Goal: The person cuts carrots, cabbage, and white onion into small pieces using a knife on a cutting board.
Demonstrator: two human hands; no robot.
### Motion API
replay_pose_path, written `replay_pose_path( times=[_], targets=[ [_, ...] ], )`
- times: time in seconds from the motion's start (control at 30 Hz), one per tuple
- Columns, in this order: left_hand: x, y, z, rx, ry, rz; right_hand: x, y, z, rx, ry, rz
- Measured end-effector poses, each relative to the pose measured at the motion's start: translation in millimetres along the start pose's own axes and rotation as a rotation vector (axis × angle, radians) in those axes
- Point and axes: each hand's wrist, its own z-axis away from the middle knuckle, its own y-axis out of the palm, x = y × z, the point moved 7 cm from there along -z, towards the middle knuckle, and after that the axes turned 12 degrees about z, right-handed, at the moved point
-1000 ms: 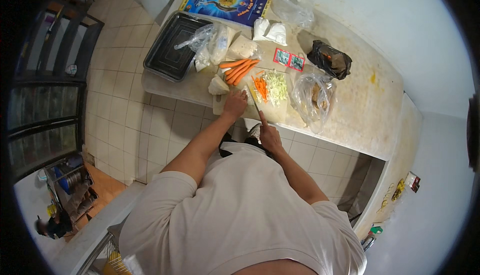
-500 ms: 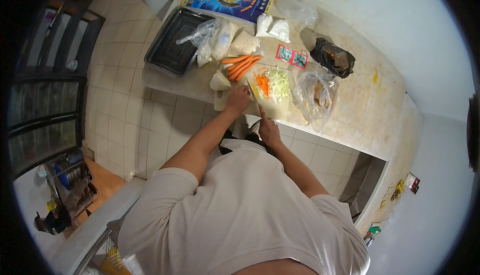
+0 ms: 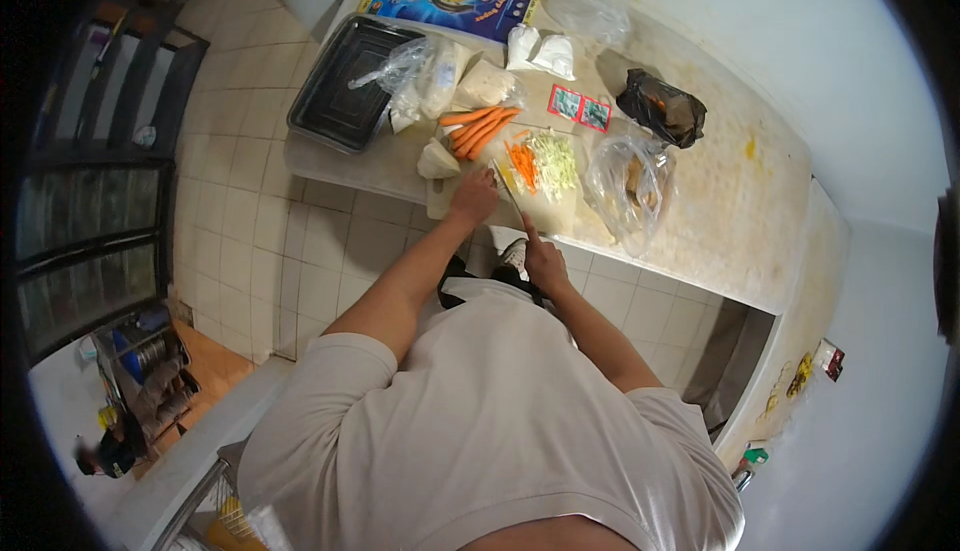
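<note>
Since the last look, not much has moved: the right hand (image 3: 545, 263) and its knife (image 3: 511, 193) seem to have slid back a tiny bit toward the body, and the whole view has tipped a little. That right hand is wrapped tight around the knife handle, with the blade pointing away over the white cutting board (image 3: 558, 219). Just to the left of the blade, the left hand (image 3: 477, 196) is bent down on the board, but I cannot tell if its fingers hold a bit of food. Orange carrot sticks (image 3: 521, 166) lie on the board to the right of the blade, touching a heap of pale green shredded cabbage (image 3: 554, 163). Whole carrots (image 3: 484, 131) sit in a pile past the left hand, and a pale chunk (image 3: 437, 161), maybe cabbage, is beside them. What could go wrong? A slip of the blade could nick the left fingers, because they are so near it. The board lies right by the front edge of the bench (image 3: 740, 211), so a hard push could tip it. A wide swing could also knock the carrot sticks into the cabbage.
</note>
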Motion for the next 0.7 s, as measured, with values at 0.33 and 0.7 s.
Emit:
replay_pose_path(
  times=[0.33,0.7],
  targets=[
    [5,3,-9,0.200,0.035,0.089,-6,5,12,-0.001,0.012,-0.009],
    [3,0,-12,0.184,0.094,0.063,15,-20,-14,-0.113,-0.020,0.005]
  ],
)
